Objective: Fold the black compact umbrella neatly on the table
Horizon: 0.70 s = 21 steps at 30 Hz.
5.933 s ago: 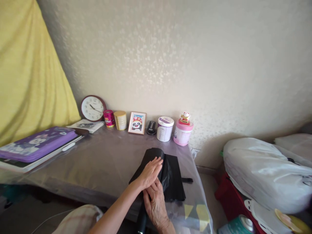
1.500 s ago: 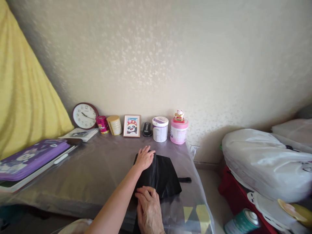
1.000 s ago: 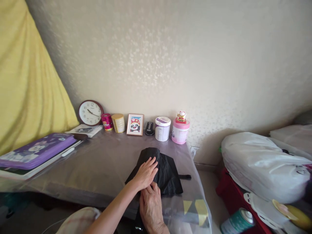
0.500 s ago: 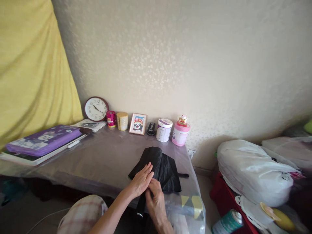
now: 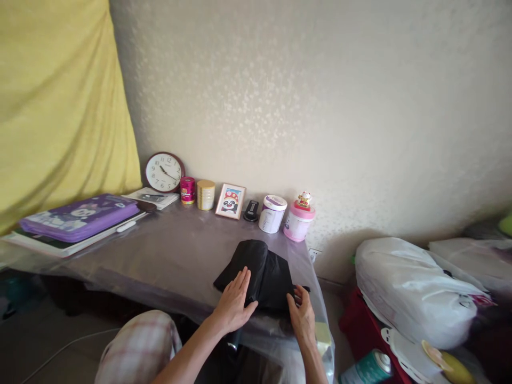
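A folded black umbrella canopy [image 5: 260,269] lies on the near right part of the plastic-covered table [image 5: 168,250]. My left hand [image 5: 234,301] rests flat on its near left fold, fingers stretched out. My right hand [image 5: 302,314] touches the canopy's near right corner, next to a short black strap [image 5: 304,288] that pokes out to the right; its fingertips curl onto the cloth edge. The umbrella's dark handle [image 5: 233,339] hangs below the table edge between my arms.
Along the wall stand a round clock [image 5: 164,172], a red tin [image 5: 186,190], a yellow tin [image 5: 205,194], a panda picture frame [image 5: 230,201], a white tub [image 5: 272,213] and a pink tub [image 5: 298,223]. A purple case [image 5: 80,217] lies far left. White bags [image 5: 412,290] fill the right.
My right hand has left the middle of the umbrella's near edge and slid right to its corner by the strap. My left hand stays flat on the cloth. The camera has turned slightly left.
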Tool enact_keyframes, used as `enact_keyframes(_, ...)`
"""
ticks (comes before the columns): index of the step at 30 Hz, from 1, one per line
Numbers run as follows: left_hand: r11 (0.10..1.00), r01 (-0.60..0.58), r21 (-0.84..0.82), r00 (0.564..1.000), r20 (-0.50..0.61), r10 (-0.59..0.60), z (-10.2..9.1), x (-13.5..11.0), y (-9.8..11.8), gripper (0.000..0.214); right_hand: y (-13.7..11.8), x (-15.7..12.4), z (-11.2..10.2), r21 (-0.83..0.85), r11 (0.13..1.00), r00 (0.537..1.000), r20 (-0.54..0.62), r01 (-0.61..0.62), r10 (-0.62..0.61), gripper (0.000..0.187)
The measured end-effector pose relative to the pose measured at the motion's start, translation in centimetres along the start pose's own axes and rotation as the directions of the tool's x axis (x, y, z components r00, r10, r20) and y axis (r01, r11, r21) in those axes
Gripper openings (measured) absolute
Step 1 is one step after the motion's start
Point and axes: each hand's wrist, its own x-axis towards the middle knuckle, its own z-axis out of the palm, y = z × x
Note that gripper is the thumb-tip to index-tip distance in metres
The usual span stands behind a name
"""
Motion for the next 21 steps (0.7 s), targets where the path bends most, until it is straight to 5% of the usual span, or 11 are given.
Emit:
enact_keyframes(7, 0.999, 0.022, -0.040, 1.000, -0.007, -0.022, 0.5, 0.0, -1.2, 0.078, -2.2, -0.5, -0.1, 0.117, 0.989, 0.996, 0.032, -0.090, 0.087, 0.057)
enact_keyframes(13, 0.998, 0.057, -0.040, 0.998, 0.006, -0.056, 0.4, 0.0, -1.3, 0.079, -4.0, -1.7, 0.6, 0.395, 0.864, 0.923, 0.339, -0.313, 0.179, 0.056)
enact_keyframes(21, 0.988, 0.136, -0.075, 0.990, 0.043, -0.133, 0.0, -0.2, -1.0, 0.081, -5.3, -2.1, 2.3, 0.278, 0.955, 0.970, 0.242, -0.101, 0.032, 0.053)
